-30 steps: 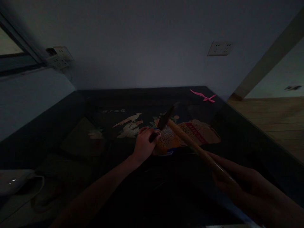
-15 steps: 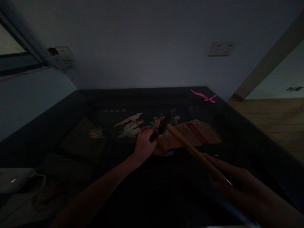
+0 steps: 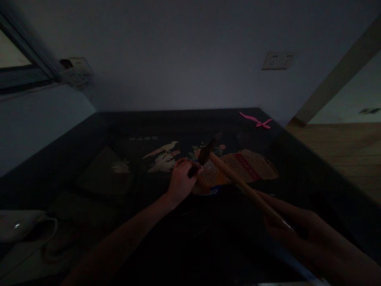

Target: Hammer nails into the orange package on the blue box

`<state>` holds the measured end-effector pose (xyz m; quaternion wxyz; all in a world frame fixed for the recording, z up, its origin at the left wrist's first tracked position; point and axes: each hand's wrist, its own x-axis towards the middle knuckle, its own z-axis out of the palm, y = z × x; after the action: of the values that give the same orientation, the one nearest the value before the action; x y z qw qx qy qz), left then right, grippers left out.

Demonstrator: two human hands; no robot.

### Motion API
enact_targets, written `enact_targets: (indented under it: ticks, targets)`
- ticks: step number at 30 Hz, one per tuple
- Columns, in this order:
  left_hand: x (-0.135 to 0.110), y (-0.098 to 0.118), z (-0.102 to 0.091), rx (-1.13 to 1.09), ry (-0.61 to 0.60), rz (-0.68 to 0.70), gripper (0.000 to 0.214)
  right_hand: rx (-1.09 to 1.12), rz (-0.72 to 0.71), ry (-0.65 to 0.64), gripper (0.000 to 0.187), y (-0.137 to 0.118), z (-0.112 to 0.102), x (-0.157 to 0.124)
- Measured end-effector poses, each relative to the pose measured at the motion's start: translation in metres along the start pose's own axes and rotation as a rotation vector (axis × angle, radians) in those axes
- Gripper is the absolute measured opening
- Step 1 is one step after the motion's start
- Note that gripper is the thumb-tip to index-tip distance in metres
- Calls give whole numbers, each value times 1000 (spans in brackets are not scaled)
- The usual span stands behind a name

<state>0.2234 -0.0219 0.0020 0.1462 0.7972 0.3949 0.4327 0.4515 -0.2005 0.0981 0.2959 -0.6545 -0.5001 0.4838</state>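
Dim light. Right hand (image 3: 297,228), lower right of frame, wraps round the handle of a hammer (image 3: 241,183); handle slants up and left, head just right of frame centre. Left hand (image 3: 182,178), near centre, fingers curled round a small dark piece (image 3: 193,172), too dark to identify. Hammer head just beside it; contact cannot be told. Speckled sheet (image 3: 244,166) with a red band lies right of centre, partly under the hammer in view; orange and blue part at its left end, next to the left hand. All on a black table (image 3: 178,123) with inlaid bird (image 3: 162,149), centre-left. Pink ribbon (image 3: 260,124) near the table's far right corner. White device (image 3: 19,222) with cord, lower left edge. Wall sockets (image 3: 278,60), upper right.
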Motion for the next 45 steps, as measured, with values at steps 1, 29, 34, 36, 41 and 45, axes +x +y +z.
enact_targets:
  ticks: [1, 29, 34, 36, 41, 45]
  targets:
    - [0, 0, 0, -6, -2, 0, 7, 13, 3, 22, 60, 1, 0, -1]
    - [1, 2, -2, 16, -9, -8, 7, 21, 38, 168, 59, 4, 8, 0]
    - [5, 7, -5, 16, -40, -27, 8, 256, 40, 214, 57, 17, 14, 5]
    - [6, 9, -7, -1, -48, -36, 9, 346, 55, 219, 61, 23, 17, 8]
    - [8, 12, -9, -61, -59, -43, 9, 479, 1, 275, 60, 33, 26, 14]
    - [8, 16, -10, -105, -74, -48, 8, 587, 26, 287, 57, 39, 30, 16]
